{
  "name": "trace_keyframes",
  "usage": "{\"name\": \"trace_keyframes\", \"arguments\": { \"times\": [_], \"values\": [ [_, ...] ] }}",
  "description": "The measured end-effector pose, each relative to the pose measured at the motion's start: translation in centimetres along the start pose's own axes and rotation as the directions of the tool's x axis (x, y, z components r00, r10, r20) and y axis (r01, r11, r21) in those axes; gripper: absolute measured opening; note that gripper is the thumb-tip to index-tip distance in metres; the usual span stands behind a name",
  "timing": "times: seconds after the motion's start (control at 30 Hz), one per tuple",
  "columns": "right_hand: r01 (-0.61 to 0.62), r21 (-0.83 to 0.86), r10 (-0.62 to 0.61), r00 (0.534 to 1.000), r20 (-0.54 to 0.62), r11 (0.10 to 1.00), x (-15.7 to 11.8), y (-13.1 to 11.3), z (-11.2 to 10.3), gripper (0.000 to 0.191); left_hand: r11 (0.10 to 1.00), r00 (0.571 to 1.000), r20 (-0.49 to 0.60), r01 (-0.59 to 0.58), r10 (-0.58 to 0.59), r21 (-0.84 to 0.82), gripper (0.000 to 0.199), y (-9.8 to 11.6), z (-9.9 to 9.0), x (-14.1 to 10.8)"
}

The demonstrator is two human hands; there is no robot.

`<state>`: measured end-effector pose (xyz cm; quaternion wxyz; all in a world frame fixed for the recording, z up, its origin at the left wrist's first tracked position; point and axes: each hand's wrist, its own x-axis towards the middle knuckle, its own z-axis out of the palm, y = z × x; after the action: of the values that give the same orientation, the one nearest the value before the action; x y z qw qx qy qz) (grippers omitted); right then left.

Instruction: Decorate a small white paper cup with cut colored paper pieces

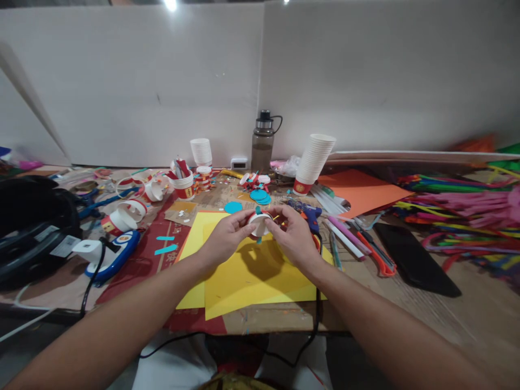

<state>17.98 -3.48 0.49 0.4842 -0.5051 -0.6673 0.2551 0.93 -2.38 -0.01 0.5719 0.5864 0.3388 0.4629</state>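
Above yellow paper sheets (244, 287), a small round white-and-red paper piece (257, 226) is held between both hands, with teal strips at its top and bottom. My left hand (229, 235) pinches its left side, and my right hand (294, 235) grips the right side with thumb and fingers. Teal paper discs (260, 196) lie just beyond the hands, and one more disc (233, 207) is to their left. Two teal strips (166, 245) rest on the red board at the left.
A blue glue gun (312, 218) with a black cord lies right of my right hand. Stacked paper cups (314, 162), a bottle (262, 143) and a cup of tools (182, 184) stand behind. Box cutter (377, 254), phone (414, 259) and pipe cleaners (475, 216) are at right.
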Motion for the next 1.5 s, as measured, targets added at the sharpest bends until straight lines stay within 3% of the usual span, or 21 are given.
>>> {"name": "trace_keyframes", "arguments": {
  "times": [0.27, 0.43, 0.83, 1.13, 1.33, 1.5],
  "values": [
    [0.013, 0.018, -0.012, 1.0, -0.013, 1.0, -0.1, 0.1, 0.1, 0.012, 0.999, 1.0, 0.003, 0.025, -0.025, -0.045, 0.033, 0.1, -0.1, 0.1],
    [-0.058, 0.072, 0.059, 0.998, -0.016, 0.996, -0.1, 0.0, 0.0, 0.015, 0.992, 0.998, 0.001, 0.068, -0.068, -0.105, 0.037, -0.5, -0.1, 0.3],
    [-0.131, 0.187, 0.122, 0.991, 0.056, 0.974, 0.0, 0.6, 0.2, 0.02, 0.992, 0.999, -0.054, -0.002, 0.009, 0.128, 0.035, 0.0, -0.2, 0.0],
    [-0.291, 0.474, 0.276, 0.956, 0.103, 0.831, 0.5, 1.0, 0.6, 0.027, 0.997, 0.997, 0.005, 0.072, -0.072, -0.003, 0.048, 0.3, -0.2, 0.1],
    [-0.351, 0.54, 0.357, 0.929, 0.099, 0.765, 0.6, 1.0, 0.7, 0.03, 0.988, 0.992, -0.11, 0.081, -0.067, 0.134, 0.04, 0.1, -0.2, 0.0],
    [-0.325, 0.532, 0.321, 0.941, 0.103, 0.782, 0.5, 1.3, 0.7, 0.026, 0.982, 0.994, -0.104, 0.048, -0.029, 0.184, 0.033, 0.1, -0.3, -0.1]
  ]
}}
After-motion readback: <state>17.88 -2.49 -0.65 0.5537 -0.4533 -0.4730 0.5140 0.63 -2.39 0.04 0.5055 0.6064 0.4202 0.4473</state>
